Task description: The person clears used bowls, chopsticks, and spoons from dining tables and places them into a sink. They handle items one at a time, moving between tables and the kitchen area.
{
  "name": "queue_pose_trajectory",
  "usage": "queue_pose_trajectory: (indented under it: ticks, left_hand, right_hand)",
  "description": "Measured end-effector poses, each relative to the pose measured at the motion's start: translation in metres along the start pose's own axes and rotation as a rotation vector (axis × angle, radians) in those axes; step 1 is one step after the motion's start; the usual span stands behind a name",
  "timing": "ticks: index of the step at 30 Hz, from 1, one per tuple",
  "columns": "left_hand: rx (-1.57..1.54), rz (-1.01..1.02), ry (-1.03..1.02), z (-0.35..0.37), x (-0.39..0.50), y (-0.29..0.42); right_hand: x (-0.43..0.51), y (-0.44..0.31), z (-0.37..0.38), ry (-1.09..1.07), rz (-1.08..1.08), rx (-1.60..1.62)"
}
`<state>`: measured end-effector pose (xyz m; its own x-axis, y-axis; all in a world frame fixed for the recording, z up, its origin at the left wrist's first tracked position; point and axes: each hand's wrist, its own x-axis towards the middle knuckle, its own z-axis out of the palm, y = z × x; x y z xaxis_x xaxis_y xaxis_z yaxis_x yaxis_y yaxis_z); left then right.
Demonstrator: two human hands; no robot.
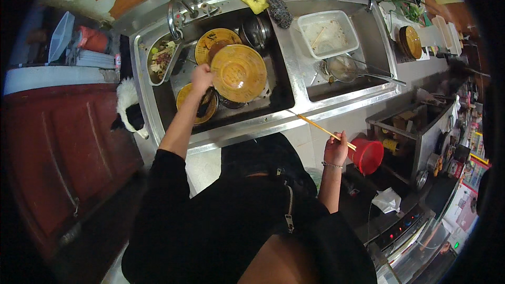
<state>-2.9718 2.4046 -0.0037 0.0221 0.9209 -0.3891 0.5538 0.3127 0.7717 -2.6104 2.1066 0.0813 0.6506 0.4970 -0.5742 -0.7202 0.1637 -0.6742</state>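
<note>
Over the left sink basin, my left hand [203, 78] grips the rim of a yellow bowl [239, 73]. Behind that bowl lies a yellow patterned plate [209, 41], with a dark metal pot [254, 31] beside it. Another yellow dish [184, 95] sits under my left forearm with something dark in it. Off to the right, outside the sink's front edge, my right hand [336, 148] holds a pair of wooden chopsticks [319, 126] pointing toward the sink. A strainer basket [158, 63] with food scraps stands in the basin's left corner.
The right basin holds a white plastic tub [329, 33] and a wire-handled strainer [342, 69]. A yellow cloth [255, 0] and a steel-wool scourer [279, 12] lie on the ledge near the faucet [170, 17]. A red bucket [367, 157] stands at right; a black-and-white animal [128, 106] is left of the sink.
</note>
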Motion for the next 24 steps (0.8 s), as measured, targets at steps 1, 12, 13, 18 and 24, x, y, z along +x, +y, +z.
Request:
queue_pose_trajectory:
  ticks: [1, 12, 13, 18, 24]
  left_hand:
    - [-0.125, -0.077, -0.003, -0.015, 0.006, -0.005]
    - [-0.586, -0.432, 0.268, -0.015, 0.070, -0.059]
    - [-0.628, -0.454, 0.257, -0.010, 0.074, -0.062]
    - [-0.575, -0.522, 0.206, -0.005, 0.070, -0.078]
    - [0.500, 0.095, -0.031, 0.026, -0.009, -0.088]
  right_hand:
    - [0.000, 0.001, 0.001, 0.002, 0.003, -0.022]
    - [-0.004, 0.004, 0.007, -0.019, 0.028, -0.017]
    - [-0.005, 0.003, 0.005, 0.014, 0.019, -0.038]
    - [-0.006, 0.002, -0.005, -0.014, 0.004, -0.049]
    - [-0.001, 0.011, -0.002, 0.023, 0.036, -0.001]
